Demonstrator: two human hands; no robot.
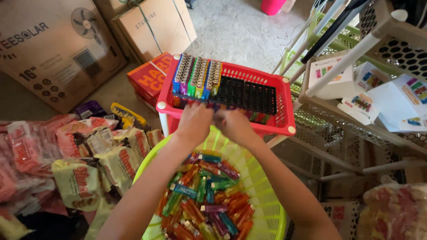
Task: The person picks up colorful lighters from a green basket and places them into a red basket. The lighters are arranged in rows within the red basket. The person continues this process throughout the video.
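Red plastic forms the slotted tray [284, 109], tilted toward the person, with upright lighters [196, 75] filling its far-left corner. Both hands meet at its near edge: the left hand [194, 122] and right hand [235, 125] are curled, knuckles up, and whether they pinch a lighter cannot be told. Loose lighters [209, 200] lie every way in the green basket [262, 186] directly beneath the forearms. The empty black slots lie just beyond the right hand.
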